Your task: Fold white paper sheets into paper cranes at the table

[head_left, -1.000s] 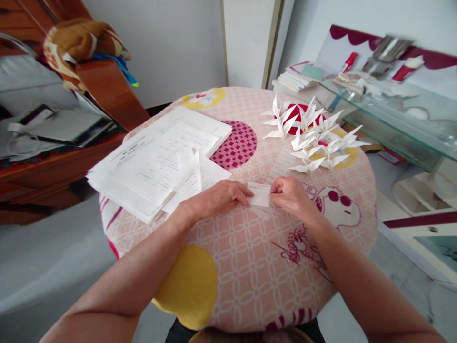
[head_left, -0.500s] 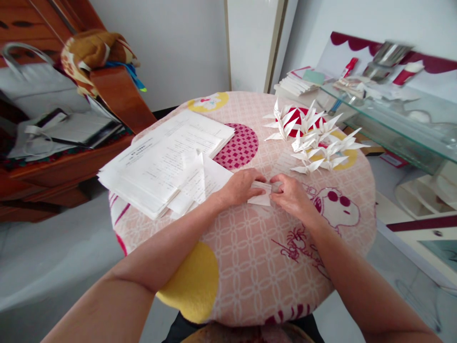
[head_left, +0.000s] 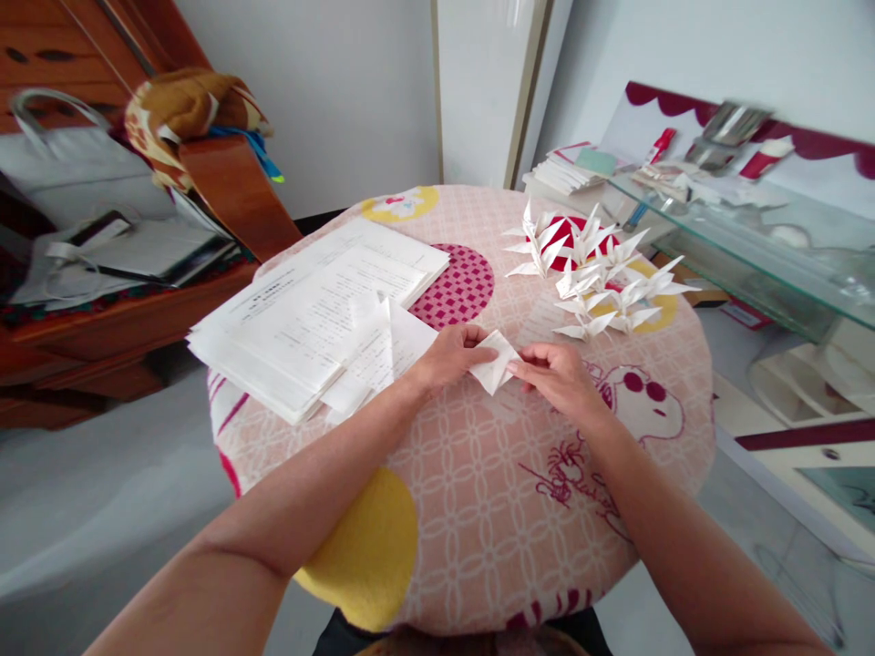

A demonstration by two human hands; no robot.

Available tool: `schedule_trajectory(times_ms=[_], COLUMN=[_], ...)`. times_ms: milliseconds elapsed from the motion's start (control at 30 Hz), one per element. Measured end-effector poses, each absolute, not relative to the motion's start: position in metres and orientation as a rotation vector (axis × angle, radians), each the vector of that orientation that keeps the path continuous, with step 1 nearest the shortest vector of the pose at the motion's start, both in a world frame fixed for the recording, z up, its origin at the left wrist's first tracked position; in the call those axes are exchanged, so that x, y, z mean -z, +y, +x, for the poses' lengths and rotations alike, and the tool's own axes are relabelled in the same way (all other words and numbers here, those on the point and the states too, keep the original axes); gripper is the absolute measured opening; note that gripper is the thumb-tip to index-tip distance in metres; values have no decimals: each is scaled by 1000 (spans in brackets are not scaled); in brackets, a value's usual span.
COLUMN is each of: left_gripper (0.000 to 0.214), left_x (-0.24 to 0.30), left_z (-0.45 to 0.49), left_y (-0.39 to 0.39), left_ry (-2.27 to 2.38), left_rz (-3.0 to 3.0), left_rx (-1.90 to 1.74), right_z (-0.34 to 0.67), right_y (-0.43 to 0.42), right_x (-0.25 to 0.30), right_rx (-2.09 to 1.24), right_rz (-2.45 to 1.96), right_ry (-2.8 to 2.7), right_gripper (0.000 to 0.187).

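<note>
Between my two hands is a small folded white paper [head_left: 495,363], turned so that it looks like a diamond with one corner pointing toward me. My left hand [head_left: 455,355] pinches its left side, thumb on top. At the right corner, the thumb and fingers of my right hand [head_left: 555,372] close on the same paper. Several white paper cranes [head_left: 594,269] stand grouped at the far right of the table. To the left of my hands lie loose sheets and a creased piece of paper [head_left: 373,351].
A thick stack of printed sheets [head_left: 301,301] covers the table's left part. The round table wears a pink patterned cloth [head_left: 465,510]. A glass shelf [head_left: 738,246] with small items stands close on the right; a wooden chair [head_left: 232,196] is at the left.
The folded paper has gone from a rectangular look to a diamond, turned in my hands. My right hand has shifted slightly to its right corner. The view has tilted slightly.
</note>
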State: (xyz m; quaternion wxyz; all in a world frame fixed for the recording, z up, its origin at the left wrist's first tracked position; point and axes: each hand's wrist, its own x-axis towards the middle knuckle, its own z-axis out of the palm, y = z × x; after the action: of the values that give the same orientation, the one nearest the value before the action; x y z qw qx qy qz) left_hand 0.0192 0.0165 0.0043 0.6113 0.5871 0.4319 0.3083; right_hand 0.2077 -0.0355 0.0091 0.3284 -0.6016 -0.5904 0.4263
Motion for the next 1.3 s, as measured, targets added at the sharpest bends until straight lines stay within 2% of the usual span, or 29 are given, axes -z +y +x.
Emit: schedule_trajectory(times_ms=[200, 467, 700, 800, 900, 1133, 1300], left_gripper=[19, 6, 18, 16, 16, 26, 14], left_x=[-9, -12, -3, -2, -4, -3, 2], left_z=[17, 12, 12, 10, 8, 13, 16], left_y=[6, 4, 6, 6, 6, 14, 13], left_ry=[920, 949, 1071, 1103, 1150, 1433, 1599], left_rz=[1214, 1267, 1349, 1315, 1408, 1972, 2234], left_rx=[-694, -524, -557, -531, -460, -470, -445], right_z=[201, 198, 203, 204, 203, 198, 193], right_y=[-36, -34, -32, -30, -26, -11, -12], right_x=[-8, -6, -1, 0, 5, 19, 17], right_rx=[-1214, -1265, -1298, -1316, -1201, -772, -568], right_rz=[-1426, -1499, -1448, -1384, -1383, -1436, -1520], right_ry=[-1392, -1391, -1475, -1488, -1538, -1690, -1831], right_gripper=[23, 20, 22, 32, 38, 41, 41])
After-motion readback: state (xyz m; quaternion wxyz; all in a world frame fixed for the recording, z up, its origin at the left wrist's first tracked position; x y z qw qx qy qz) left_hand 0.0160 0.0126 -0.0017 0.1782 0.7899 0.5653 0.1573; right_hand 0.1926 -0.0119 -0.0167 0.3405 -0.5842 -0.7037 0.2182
